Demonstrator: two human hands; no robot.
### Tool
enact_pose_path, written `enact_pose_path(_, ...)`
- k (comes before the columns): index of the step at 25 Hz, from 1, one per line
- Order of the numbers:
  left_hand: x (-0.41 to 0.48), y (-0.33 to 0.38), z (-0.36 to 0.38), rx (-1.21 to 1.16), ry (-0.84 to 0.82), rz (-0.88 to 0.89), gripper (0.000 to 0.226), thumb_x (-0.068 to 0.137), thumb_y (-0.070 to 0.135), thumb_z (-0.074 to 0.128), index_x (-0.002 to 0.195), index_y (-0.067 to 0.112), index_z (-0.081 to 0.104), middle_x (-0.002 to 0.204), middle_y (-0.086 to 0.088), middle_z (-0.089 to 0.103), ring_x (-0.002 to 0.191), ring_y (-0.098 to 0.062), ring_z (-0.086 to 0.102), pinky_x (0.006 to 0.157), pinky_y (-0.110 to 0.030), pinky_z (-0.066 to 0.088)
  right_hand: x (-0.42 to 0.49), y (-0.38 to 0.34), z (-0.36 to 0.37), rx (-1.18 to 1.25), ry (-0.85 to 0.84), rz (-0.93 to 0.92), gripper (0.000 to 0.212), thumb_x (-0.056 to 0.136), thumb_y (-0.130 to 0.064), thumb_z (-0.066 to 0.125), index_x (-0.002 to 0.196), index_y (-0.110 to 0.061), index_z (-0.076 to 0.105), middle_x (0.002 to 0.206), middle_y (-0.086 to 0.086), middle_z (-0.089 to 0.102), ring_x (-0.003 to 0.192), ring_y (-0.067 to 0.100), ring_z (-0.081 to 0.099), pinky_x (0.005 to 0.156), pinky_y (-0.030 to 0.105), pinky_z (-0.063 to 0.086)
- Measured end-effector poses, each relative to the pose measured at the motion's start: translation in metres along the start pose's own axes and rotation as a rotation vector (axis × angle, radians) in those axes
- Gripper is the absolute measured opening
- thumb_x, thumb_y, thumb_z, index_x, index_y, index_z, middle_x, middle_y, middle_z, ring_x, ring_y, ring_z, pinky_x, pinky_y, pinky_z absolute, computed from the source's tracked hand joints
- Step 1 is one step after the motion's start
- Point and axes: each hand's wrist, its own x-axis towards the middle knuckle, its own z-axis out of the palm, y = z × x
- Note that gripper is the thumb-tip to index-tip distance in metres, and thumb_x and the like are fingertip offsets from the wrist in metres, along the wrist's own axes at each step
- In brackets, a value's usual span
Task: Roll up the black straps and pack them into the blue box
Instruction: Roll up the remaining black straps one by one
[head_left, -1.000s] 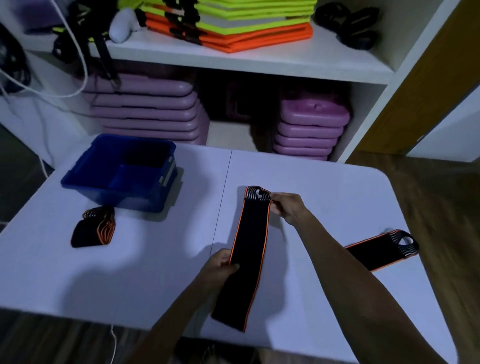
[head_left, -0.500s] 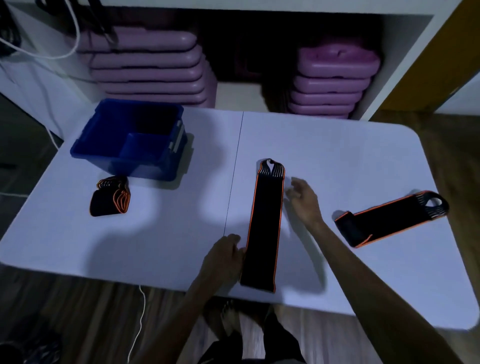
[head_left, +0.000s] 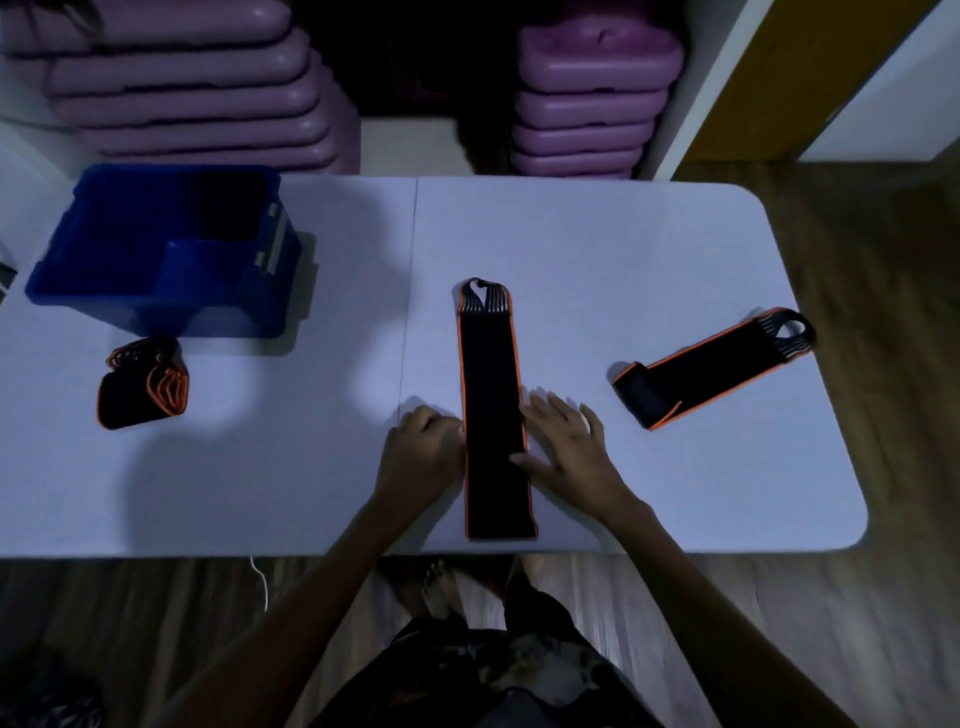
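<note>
Head view | flat black orange-edged strap (head_left: 493, 415) laid lengthwise for rolling | left hand (head_left: 422, 457) curled at its left edge, grip unclear | right hand (head_left: 569, 447) spread flat, steadying its right edge

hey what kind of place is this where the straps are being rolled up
Probably a gym or fitness studio storeroom. Stacks of purple step platforms fill the shelf behind a white folding table, and the black straps with orange edging look like exercise wraps. The floor is wood.
</note>
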Motion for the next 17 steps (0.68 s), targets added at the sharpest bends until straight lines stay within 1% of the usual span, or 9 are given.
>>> enact_pose_path(2, 0.021, 0.022, 0.001, -0.159, 0.057, -0.081, 0.029, 0.086, 0.032, 0.044, 0.092, 0.015, 0.067, 0.089, -0.009, 0.063, 0.085, -0.03, 0.061, 0.074, -0.042, 0.052, -0.008, 0.021, -0.018, 0.09, 0.162, 0.088, 0.052, 0.09, -0.054, 0.043, 0.135, -0.028, 0.047, 0.147, -0.011, 0.038, 0.14, 0.006, 0.027, 0.112, 0.034, 0.013)
enact_pose_path(4, 0.047, 0.057, 0.011, -0.289, 0.017, -0.054, 0.028, 0.084, 0.034, 0.045, 0.094, 0.018, 0.066, 0.092, -0.004, 0.063, 0.089, -0.026, 0.062, 0.08, -0.043, 0.051, -0.015, 0.049, -0.043, 0.145, 0.321, 0.197, 0.041, 0.088, -0.046, 0.048, 0.12, -0.024, 0.061, 0.128, -0.004, 0.062, 0.122, 0.011, 0.051, 0.105, 0.037, 0.03)
enact_pose_path(6, 0.076, 0.098, 0.029, -0.375, -0.053, 0.02, 0.031, 0.082, 0.037, 0.044, 0.094, 0.018, 0.066, 0.094, -0.002, 0.065, 0.092, -0.023, 0.063, 0.081, -0.043, 0.051, -0.023, 0.077, -0.07, 0.289, 0.474, 0.376, 0.026, 0.089, -0.034, 0.056, 0.107, -0.02, 0.068, 0.108, -0.003, 0.07, 0.101, 0.014, 0.062, 0.092, 0.039, 0.047)
enact_pose_path(7, 0.091, 0.121, 0.038, -0.399, -0.098, 0.042, 0.034, 0.082, 0.04, 0.045, 0.096, 0.017, 0.066, 0.097, -0.002, 0.066, 0.095, -0.024, 0.062, 0.082, -0.043, 0.051, -0.028, 0.094, -0.084, 0.386, 0.547, 0.501, 0.02, 0.09, -0.028, 0.058, 0.103, -0.018, 0.069, 0.102, -0.002, 0.071, 0.095, 0.014, 0.064, 0.087, 0.037, 0.05)
enact_pose_path(9, 0.119, 0.165, 0.054, -0.365, -0.22, 0.051, 0.038, 0.08, 0.044, 0.052, 0.105, 0.018, 0.064, 0.106, -0.004, 0.063, 0.104, -0.025, 0.058, 0.087, -0.043, 0.049, -0.033, 0.13, -0.111, 0.511, 0.7, 0.743, 0.018, 0.091, -0.021, 0.059, 0.103, -0.012, 0.068, 0.1, 0.004, 0.071, 0.095, 0.019, 0.065, 0.086, 0.035, 0.05)
enact_pose_path(12, 0.147, 0.205, 0.074, -0.167, -0.355, 0.015, 0.053, 0.068, 0.048, 0.069, 0.112, 0.019, 0.058, 0.115, -0.004, 0.057, 0.112, -0.024, 0.049, 0.089, -0.04, 0.046, -0.031, 0.182, -0.146, 0.511, 0.815, 1.02, 0.034, 0.089, -0.024, 0.059, 0.113, 0.001, 0.062, 0.106, 0.019, 0.07, 0.103, 0.032, 0.063, 0.081, 0.031, 0.044)
enact_pose_path(15, 0.151, 0.21, 0.089, -0.066, -0.376, 0.0, 0.062, 0.061, 0.044, 0.075, 0.114, 0.017, 0.057, 0.115, -0.007, 0.054, 0.113, -0.027, 0.045, 0.088, -0.038, 0.046, -0.013, 0.22, -0.165, 0.556, 0.747, 1.108, 0.036, 0.086, -0.019, 0.06, 0.095, 0.015, 0.058, 0.096, 0.03, 0.066, 0.099, 0.043, 0.06, 0.073, 0.04, 0.047)
enact_pose_path(16, 0.15, 0.211, 0.092, -0.078, -0.359, -0.008, 0.06, 0.061, 0.042, 0.075, 0.113, 0.017, 0.058, 0.114, -0.007, 0.054, 0.113, -0.027, 0.045, 0.088, -0.038, 0.047, -0.008, 0.23, -0.167, 0.548, 0.71, 1.115, 0.03, 0.085, -0.018, 0.06, 0.091, 0.011, 0.059, 0.092, 0.027, 0.067, 0.098, 0.041, 0.061, 0.07, 0.036, 0.044)
enact_pose_path(17, 0.148, 0.211, 0.092, -0.112, -0.327, -0.027, 0.058, 0.061, 0.042, 0.074, 0.111, 0.017, 0.059, 0.113, -0.007, 0.054, 0.113, -0.027, 0.045, 0.088, -0.037, 0.047, -0.003, 0.238, -0.167, 0.533, 0.688, 1.108, 0.027, 0.084, -0.017, 0.059, 0.096, 0.007, 0.062, 0.093, 0.022, 0.068, 0.099, 0.038, 0.062, 0.07, 0.03, 0.04)
